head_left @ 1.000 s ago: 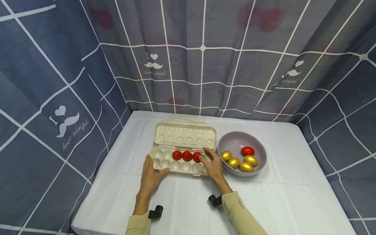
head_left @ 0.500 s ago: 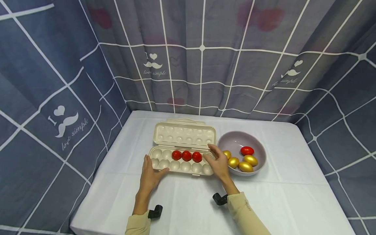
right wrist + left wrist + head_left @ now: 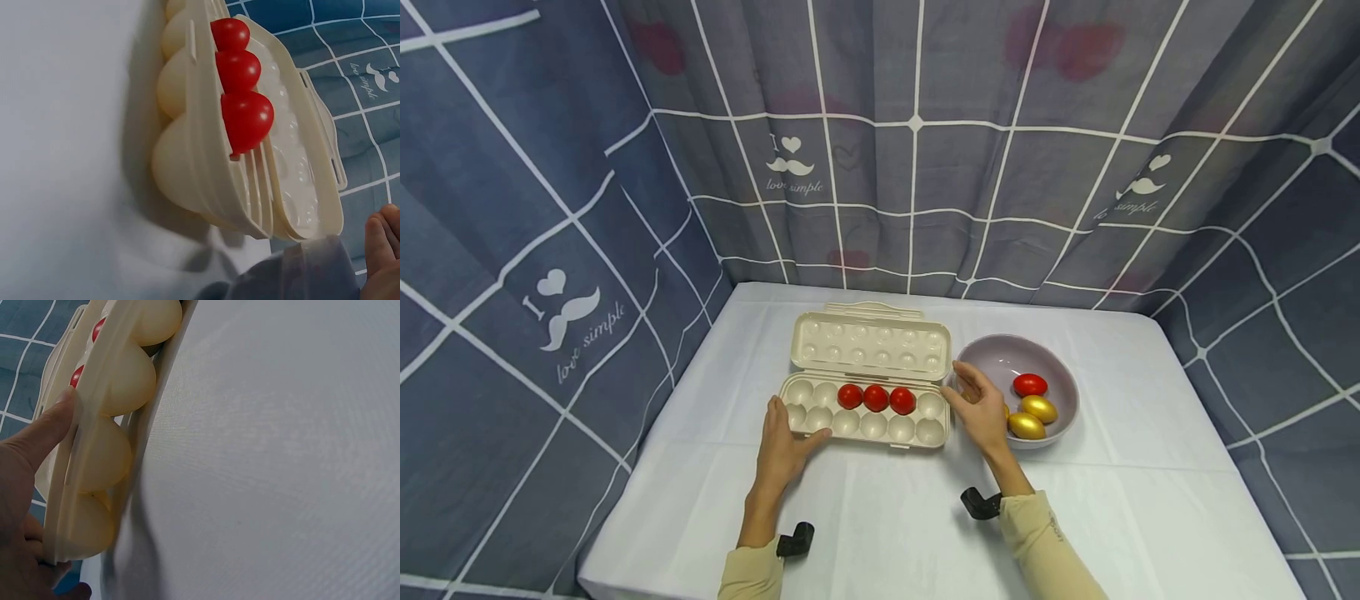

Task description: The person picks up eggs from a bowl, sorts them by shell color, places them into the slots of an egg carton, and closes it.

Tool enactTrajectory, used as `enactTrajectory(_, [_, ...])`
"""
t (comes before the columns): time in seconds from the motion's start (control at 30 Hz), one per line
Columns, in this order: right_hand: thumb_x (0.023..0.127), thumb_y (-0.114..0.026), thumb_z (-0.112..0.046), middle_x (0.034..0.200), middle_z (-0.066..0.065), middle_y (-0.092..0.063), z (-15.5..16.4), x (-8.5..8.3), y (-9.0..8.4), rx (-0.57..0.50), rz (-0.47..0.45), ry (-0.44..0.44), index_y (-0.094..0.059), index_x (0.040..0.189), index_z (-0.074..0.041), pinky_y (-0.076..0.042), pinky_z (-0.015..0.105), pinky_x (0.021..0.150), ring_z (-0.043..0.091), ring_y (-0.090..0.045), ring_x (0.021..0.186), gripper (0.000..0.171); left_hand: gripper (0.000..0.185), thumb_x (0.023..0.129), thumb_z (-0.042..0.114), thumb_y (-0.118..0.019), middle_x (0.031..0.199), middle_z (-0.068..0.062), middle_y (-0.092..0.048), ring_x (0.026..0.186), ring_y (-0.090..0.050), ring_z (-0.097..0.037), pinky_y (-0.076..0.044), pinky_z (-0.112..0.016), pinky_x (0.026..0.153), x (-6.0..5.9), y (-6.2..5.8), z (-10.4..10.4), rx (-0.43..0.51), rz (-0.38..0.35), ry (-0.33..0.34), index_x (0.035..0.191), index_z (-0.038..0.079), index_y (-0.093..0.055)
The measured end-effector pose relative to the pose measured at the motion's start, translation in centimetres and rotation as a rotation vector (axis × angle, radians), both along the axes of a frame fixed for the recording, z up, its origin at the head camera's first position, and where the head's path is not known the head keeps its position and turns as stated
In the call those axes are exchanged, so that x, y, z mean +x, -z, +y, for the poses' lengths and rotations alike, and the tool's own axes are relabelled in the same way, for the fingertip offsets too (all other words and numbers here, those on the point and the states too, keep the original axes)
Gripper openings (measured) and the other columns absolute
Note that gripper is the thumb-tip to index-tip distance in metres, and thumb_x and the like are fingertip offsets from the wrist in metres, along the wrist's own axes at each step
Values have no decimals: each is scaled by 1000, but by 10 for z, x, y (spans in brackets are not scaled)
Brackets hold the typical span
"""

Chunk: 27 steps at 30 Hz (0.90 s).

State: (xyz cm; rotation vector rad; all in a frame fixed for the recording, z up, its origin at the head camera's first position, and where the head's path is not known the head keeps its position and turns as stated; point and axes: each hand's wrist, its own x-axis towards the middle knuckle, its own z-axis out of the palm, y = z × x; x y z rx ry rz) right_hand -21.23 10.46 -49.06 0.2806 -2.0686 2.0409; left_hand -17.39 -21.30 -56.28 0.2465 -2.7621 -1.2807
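Resting against the near left corner of the egg tray (image 3: 865, 412), the left hand (image 3: 781, 454) lies flat with its thumb laid on the tray's front rim; fingers straight, nothing clasped. Right hand (image 3: 981, 408) hovers between tray and bowl (image 3: 1052, 367), fingers loosely spread, grip empty.

Tray sits mid-tabletop (image 3: 880, 517), lid hinged back toward the curtain. Three red eggs (image 3: 876, 398) fill middle cups of the far row; the other cups stand bare. Bowl is just beside the tray's right end and holds one red egg (image 3: 1030, 384) and gold eggs (image 3: 1037, 408), partly hidden by the hand.

Handling, by judgement: eggs look glossy, smooth and hard, likely light and slippery; best taken round the middle with fingertips from above. Tray looks thin moulded plastic, light, apt to slide; steadying at the rim suits it.
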Motion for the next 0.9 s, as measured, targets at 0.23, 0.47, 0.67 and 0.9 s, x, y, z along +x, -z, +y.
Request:
enactTrajectory(0.23, [85,-70,10,133,39,-49,9,-5,-5,-10,-47,23,-49,130,21,-36,51,108,49,-46,128,50,123,80,47,-80,159,-31,1,147,1,-44,-10,-53,118,-1,2,-1,-3,-13,4,152,-13,0])
enactTrajectory(0.47, [85,-70,11,132,38,-51,24,-15,8,-35,-60,55,-51,129,21,-38,47,106,48,-48,126,48,122,80,45,-81,159,-31,1,147,1,-44,-10,-53,117,-1,2,-1,-9,-11,2,151,-13,0])
enactTrajectory(0.67, [86,-70,9,133,34,-52,38,-22,23,-38,-51,89,-53,130,16,-41,38,105,45,-49,126,48,122,80,43,-81,159,-31,1,147,1,-44,-11,-54,117,0,1,-1,2,-8,-2,151,-14,0])
enactTrajectory(0.9, [87,-70,6,134,35,-50,53,-23,24,-11,-43,119,-51,132,16,-40,37,106,47,-47,127,50,122,80,45,-81,160,-31,1,147,1,-44,-11,-54,117,0,2,-1,0,-7,2,151,-14,-1])
